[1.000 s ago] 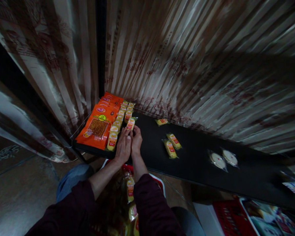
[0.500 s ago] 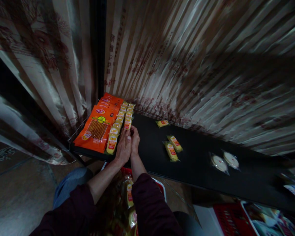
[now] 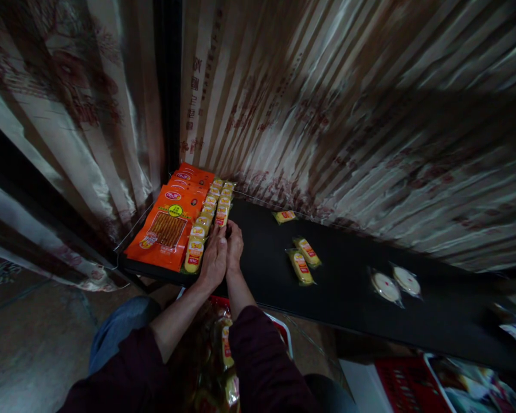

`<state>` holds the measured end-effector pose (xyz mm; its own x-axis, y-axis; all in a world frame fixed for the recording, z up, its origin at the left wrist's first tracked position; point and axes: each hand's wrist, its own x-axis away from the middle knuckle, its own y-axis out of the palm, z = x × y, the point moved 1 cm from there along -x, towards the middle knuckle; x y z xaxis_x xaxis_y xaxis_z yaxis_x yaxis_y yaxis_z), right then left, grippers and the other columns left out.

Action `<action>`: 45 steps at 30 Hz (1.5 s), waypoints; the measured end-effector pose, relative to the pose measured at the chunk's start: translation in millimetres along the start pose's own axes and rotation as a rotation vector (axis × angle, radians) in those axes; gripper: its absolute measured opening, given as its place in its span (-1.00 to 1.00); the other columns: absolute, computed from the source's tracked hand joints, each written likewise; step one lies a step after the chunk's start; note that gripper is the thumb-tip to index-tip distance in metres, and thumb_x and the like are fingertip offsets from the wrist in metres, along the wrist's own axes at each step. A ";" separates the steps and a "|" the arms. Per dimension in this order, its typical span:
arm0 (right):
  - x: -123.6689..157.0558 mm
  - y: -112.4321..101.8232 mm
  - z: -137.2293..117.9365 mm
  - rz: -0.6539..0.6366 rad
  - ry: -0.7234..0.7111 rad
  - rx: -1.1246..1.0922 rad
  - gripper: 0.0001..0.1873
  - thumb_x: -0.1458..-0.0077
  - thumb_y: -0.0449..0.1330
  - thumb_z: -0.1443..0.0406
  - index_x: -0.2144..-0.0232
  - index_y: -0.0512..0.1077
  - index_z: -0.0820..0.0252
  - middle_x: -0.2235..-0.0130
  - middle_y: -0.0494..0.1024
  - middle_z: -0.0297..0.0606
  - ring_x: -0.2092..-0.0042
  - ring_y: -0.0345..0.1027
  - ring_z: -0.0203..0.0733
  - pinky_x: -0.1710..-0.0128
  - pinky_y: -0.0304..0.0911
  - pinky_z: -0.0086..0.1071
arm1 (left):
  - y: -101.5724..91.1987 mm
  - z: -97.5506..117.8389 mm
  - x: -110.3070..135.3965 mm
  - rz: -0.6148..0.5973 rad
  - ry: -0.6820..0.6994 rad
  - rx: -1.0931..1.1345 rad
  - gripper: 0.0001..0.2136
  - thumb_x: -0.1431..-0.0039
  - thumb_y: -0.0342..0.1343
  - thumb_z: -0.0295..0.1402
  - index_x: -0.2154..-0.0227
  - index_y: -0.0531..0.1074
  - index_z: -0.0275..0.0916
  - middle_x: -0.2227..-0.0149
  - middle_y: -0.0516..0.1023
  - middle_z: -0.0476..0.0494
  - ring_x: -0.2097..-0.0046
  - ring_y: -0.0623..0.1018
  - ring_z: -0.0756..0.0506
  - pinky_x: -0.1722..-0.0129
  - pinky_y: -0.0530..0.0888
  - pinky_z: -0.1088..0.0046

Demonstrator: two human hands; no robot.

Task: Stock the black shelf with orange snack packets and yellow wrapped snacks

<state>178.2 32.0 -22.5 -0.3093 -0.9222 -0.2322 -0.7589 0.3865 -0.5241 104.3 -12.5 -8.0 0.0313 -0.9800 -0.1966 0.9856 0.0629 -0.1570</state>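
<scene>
My left hand [image 3: 214,263] lies with its fingers stretched forward and together at the near end of the right-hand row of wrapped snack cakes [image 3: 222,213]. Pressed close beside it, my right hand [image 3: 234,246] has bent fingers at the row's right side. Whatever lies between or under the two hands is hidden. A second row of wrapped cakes [image 3: 194,252] runs just left of my left hand. Orange snack packets [image 3: 155,252] overlap in a stack farther left, with brown sticks showing through the front packet's window.
On the black shelf [image 3: 258,275], loose wrapped cakes [image 3: 301,267] and two round white packaged items [image 3: 386,285] lie to the right. A curtain [image 3: 258,137] hangs behind. Below are a basket [image 3: 286,332] of wrapped cakes and a red bin [image 3: 406,381].
The view has shifted slightly. Both hands stay together at the near end of the right-hand cake row, and the packages show no clear movement on the shelf.
</scene>
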 end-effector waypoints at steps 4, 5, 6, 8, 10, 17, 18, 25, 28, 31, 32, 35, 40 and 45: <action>-1.2 0.4 1.5 0.004 0.016 0.047 -0.58 -0.05 0.04 0.31 0.01 0.36 0.23 0.06 0.47 -0.08 0.05 0.31 -0.13 0.02 0.19 -0.26 | -0.3 0.0 0.1 0.007 0.004 0.022 -0.50 -0.33 -0.33 -0.15 -0.20 0.20 -0.25 -0.30 0.13 -0.20 -0.34 0.04 -0.09 -0.31 0.03 0.20; -1.6 0.5 1.6 0.011 0.012 0.054 -0.57 -0.05 0.04 0.31 0.00 0.35 0.23 0.03 0.46 -0.07 0.02 0.30 -0.11 -0.01 0.17 -0.23 | -0.2 -0.2 0.1 0.013 0.009 0.023 -0.51 -0.33 -0.32 -0.15 -0.20 0.20 -0.24 -0.29 0.14 -0.19 -0.34 0.04 -0.09 -0.31 0.03 0.20; -1.9 0.7 1.5 0.015 0.006 0.060 -0.57 -0.06 0.03 0.31 -0.01 0.35 0.22 0.02 0.46 -0.06 -0.01 0.29 -0.10 -0.03 0.15 -0.21 | 0.0 -0.5 0.1 0.018 0.014 0.022 -0.51 -0.33 -0.32 -0.16 -0.20 0.20 -0.23 -0.29 0.16 -0.18 -0.34 0.04 -0.09 -0.31 0.03 0.19; -2.4 1.1 1.0 0.004 -0.004 0.068 -0.55 -0.07 0.01 0.30 -0.03 0.34 0.22 0.00 0.47 -0.08 -0.02 0.28 -0.10 -0.05 0.13 -0.20 | 0.4 -1.6 -0.2 0.024 0.018 0.022 -0.52 -0.33 -0.31 -0.16 -0.20 0.20 -0.23 -0.29 0.16 -0.18 -0.34 0.05 -0.09 -0.31 0.03 0.18; -2.5 1.6 0.1 -0.024 -0.013 0.079 -0.54 -0.08 -0.01 0.30 -0.04 0.34 0.21 0.00 0.48 -0.11 0.00 0.30 -0.12 -0.03 0.15 -0.22 | 0.9 -2.7 -0.7 0.021 0.013 0.026 -0.51 -0.33 -0.31 -0.15 -0.20 0.19 -0.23 -0.29 0.15 -0.18 -0.34 0.03 -0.10 -0.31 0.01 0.18; -2.0 2.1 1.4 -0.032 -0.014 0.076 -0.54 -0.06 -0.02 0.35 -0.03 0.37 0.18 0.02 0.51 -0.16 0.03 0.31 -0.15 -0.02 0.15 -0.26 | 1.8 -3.7 -0.8 0.027 0.012 0.034 -0.51 -0.32 -0.30 -0.15 -0.20 0.19 -0.23 -0.29 0.15 -0.19 -0.34 0.04 -0.10 -0.31 0.02 0.16; -2.1 2.2 2.3 -0.029 -0.016 0.070 -0.54 -0.05 -0.01 0.36 -0.02 0.37 0.17 0.02 0.50 -0.17 0.03 0.31 -0.15 -0.02 0.15 -0.26 | 1.7 -3.6 -0.6 0.030 0.016 0.028 -0.51 -0.32 -0.30 -0.15 -0.20 0.19 -0.23 -0.29 0.15 -0.19 -0.34 0.04 -0.10 -0.31 0.02 0.16; -0.5 0.2 4.7 0.000 -0.007 0.020 -0.55 -0.04 0.02 0.35 -0.02 0.36 0.16 0.04 0.46 -0.15 0.04 0.31 -0.17 -0.02 0.19 -0.29 | 1.8 -5.1 0.9 0.035 0.051 -0.030 -0.48 -0.31 -0.31 -0.10 -0.18 0.22 -0.28 -0.29 0.15 -0.23 -0.34 0.01 -0.13 -0.31 0.01 0.15; 1.1 -1.3 1.2 -0.011 0.002 -0.007 -0.55 -0.05 0.02 0.35 -0.02 0.37 0.12 0.08 0.45 -0.18 0.13 0.32 -0.21 0.06 0.24 -0.33 | 2.0 -6.0 1.0 0.038 0.061 -0.045 -0.48 -0.31 -0.32 -0.12 -0.18 0.22 -0.29 -0.29 0.15 -0.24 -0.34 0.02 -0.13 -0.31 0.02 0.15; 1.7 -2.0 -2.9 -0.017 -0.008 -0.034 -0.56 -0.05 0.04 0.34 -0.01 0.38 0.14 0.10 0.44 -0.18 0.16 0.33 -0.22 0.09 0.26 -0.35 | 1.9 -6.1 1.1 0.037 0.084 -0.061 -0.49 -0.31 -0.30 -0.14 -0.18 0.22 -0.32 -0.29 0.14 -0.26 -0.34 0.01 -0.14 -0.31 0.01 0.14; 1.6 -2.1 -3.8 -0.015 -0.013 -0.047 -0.57 -0.06 0.04 0.33 -0.01 0.38 0.14 0.11 0.44 -0.19 0.17 0.33 -0.23 0.09 0.26 -0.36 | 1.9 -6.1 0.9 0.035 0.085 -0.060 -0.49 -0.31 -0.30 -0.14 -0.18 0.22 -0.32 -0.29 0.14 -0.26 -0.34 0.01 -0.14 -0.31 0.01 0.13; 1.5 -1.6 -4.7 -0.008 -0.013 -0.063 -0.58 -0.06 0.03 0.34 0.00 0.38 0.13 0.11 0.43 -0.20 0.16 0.33 -0.23 0.10 0.26 -0.37 | 1.7 -6.8 -0.1 0.031 0.051 -0.032 -0.50 -0.32 -0.31 -0.15 -0.18 0.22 -0.29 -0.28 0.16 -0.24 -0.34 0.04 -0.12 -0.31 0.02 0.14; 2.3 -0.3 -4.5 -0.025 0.002 -0.002 -0.60 -0.08 0.04 0.33 0.01 0.39 0.15 0.13 0.45 -0.19 0.14 0.34 -0.20 0.09 0.25 -0.36 | 2.0 -8.9 -2.0 0.030 0.008 0.007 -0.50 -0.31 -0.29 -0.12 -0.17 0.25 -0.26 -0.28 0.18 -0.22 -0.33 0.06 -0.12 -0.31 0.01 0.18; 3.2 -0.2 -4.5 -0.019 -0.002 -0.002 -0.62 -0.09 0.03 0.34 0.03 0.40 0.15 0.13 0.47 -0.19 0.14 0.34 -0.21 0.09 0.25 -0.38 | 1.8 -8.9 -1.9 0.007 0.021 -0.007 -0.48 -0.31 -0.29 -0.12 -0.19 0.21 -0.29 -0.30 0.12 -0.25 -0.34 0.02 -0.13 -0.32 -0.01 0.16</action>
<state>174.8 28.9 -19.5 -0.2941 -0.9292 -0.2238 -0.7658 0.3692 -0.5266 104.5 -8.9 -16.5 0.0345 -0.9754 -0.2177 0.9841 0.0711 -0.1627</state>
